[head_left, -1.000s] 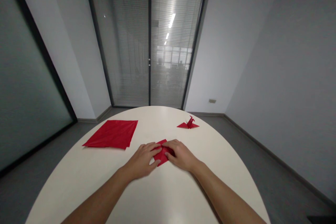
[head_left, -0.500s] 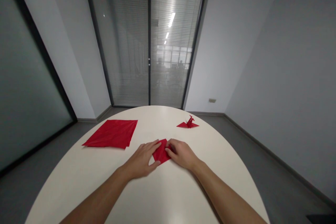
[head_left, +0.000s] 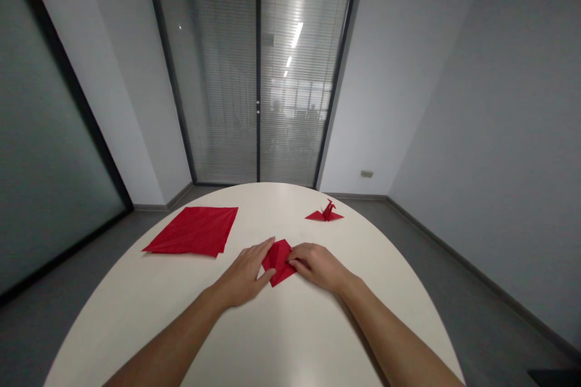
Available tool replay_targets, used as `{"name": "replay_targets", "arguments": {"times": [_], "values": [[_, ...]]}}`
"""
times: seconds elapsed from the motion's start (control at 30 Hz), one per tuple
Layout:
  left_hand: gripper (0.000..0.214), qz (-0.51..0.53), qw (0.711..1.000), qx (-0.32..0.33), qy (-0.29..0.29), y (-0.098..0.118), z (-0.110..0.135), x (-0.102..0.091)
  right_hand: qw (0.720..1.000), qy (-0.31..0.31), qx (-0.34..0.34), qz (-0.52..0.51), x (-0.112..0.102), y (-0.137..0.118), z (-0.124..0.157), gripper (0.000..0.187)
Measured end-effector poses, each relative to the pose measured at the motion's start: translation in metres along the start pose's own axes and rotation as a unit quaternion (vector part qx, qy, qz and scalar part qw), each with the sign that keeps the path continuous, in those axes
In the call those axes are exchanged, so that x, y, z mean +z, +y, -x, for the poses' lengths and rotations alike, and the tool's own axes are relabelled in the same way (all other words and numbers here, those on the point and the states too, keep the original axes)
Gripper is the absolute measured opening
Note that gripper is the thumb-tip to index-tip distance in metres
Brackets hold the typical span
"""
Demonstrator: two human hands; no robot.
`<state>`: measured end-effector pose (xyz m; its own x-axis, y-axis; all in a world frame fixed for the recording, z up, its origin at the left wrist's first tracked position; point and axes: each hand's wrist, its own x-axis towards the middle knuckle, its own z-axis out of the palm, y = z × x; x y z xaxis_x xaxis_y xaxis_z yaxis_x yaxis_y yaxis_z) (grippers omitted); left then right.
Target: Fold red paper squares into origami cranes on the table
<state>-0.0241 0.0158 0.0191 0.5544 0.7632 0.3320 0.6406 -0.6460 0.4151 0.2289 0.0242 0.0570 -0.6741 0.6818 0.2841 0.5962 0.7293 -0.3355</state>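
Observation:
A small folded piece of red paper (head_left: 281, 261) lies on the table between my hands, its creases and a raised flap showing. My left hand (head_left: 249, 272) rests along its left side, fingers stretched out and thumb apart, touching the edge. On the right side, my right hand (head_left: 318, 265) pinches the paper's right part between thumb and forefinger. The exact grip is partly hidden behind the fingers. Farther off to the right stands a folded red paper crane (head_left: 327, 213) with its wings spread.
A stack of red paper sheets (head_left: 193, 231) lies at the left of the round white table (head_left: 272, 338). The table's curved edge runs around the far side. Beyond it are a glass partition with blinds (head_left: 227, 84) and grey walls.
The folded paper has opened slightly, with a flap now raised and creases showing. My left fingers have drawn back a little toward its left edge, and my right hand has shifted slightly.

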Motion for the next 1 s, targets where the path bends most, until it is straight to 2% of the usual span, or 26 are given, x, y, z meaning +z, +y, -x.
{"name": "replay_targets", "arguments": {"times": [0.37, 0.77, 0.9, 1.0], "values": [[0.064, 0.058, 0.997, -0.038, 0.022, -0.003, -0.004, 0.001, 0.994, 0.013, 0.086, -0.059, -0.003, -0.002, 0.002, 0.016], [0.082, 0.083, 0.995, -0.03, 0.042, -0.01, -0.002, 0.008, 0.981, 0.03, 0.127, -0.142, -0.001, -0.004, 0.002, 0.013], [0.086, 0.088, 0.995, -0.03, 0.04, -0.013, -0.002, 0.01, 0.965, 0.034, 0.14, -0.221, 0.005, 0.004, 0.004, 0.013], [0.086, 0.095, 0.994, -0.025, 0.039, -0.014, -0.001, 0.011, 0.936, 0.053, 0.157, -0.31, 0.012, 0.011, 0.004, 0.011]]}}
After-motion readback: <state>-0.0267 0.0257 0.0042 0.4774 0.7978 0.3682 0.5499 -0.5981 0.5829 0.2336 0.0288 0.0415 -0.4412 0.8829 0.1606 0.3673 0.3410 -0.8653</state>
